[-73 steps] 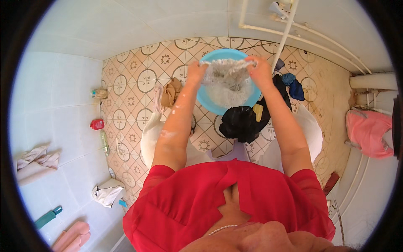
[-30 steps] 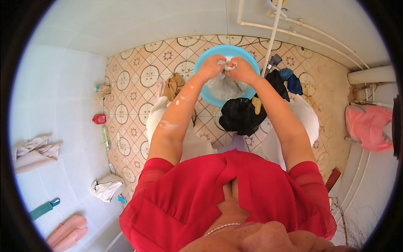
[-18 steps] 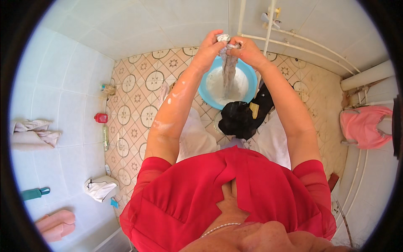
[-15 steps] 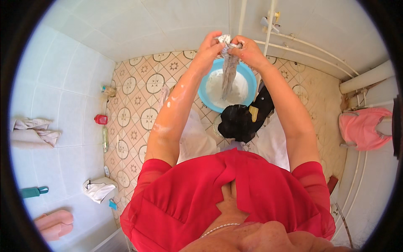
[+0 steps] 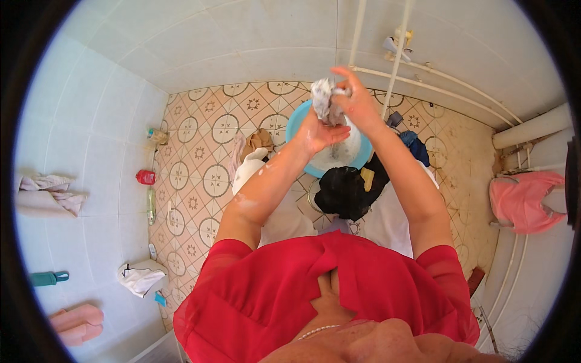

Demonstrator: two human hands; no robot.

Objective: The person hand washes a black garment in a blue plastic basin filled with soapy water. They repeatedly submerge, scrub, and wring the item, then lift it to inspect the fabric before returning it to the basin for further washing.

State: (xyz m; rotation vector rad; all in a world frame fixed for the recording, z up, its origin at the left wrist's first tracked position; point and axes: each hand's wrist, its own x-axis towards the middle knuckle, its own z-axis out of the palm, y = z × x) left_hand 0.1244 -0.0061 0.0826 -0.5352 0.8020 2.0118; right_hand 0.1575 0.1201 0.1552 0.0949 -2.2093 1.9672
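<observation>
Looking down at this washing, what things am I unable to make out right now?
All in the head view:
- Bottom of the blue basin: hidden under white suds.
- Full shape of the grey-white cloth: lost in its own folds.
- Whether the left hand grips that cloth: bunched fabric overlaps the palm.
- What kind of garment the black cloth is: crumpled, dark folds.
- Dark object at far right: cut off by the picture's rim.

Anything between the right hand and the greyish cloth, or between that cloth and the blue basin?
Nothing visible parts the right hand from the cloth it grips; the left hand is partly between cloth and basin.
</observation>
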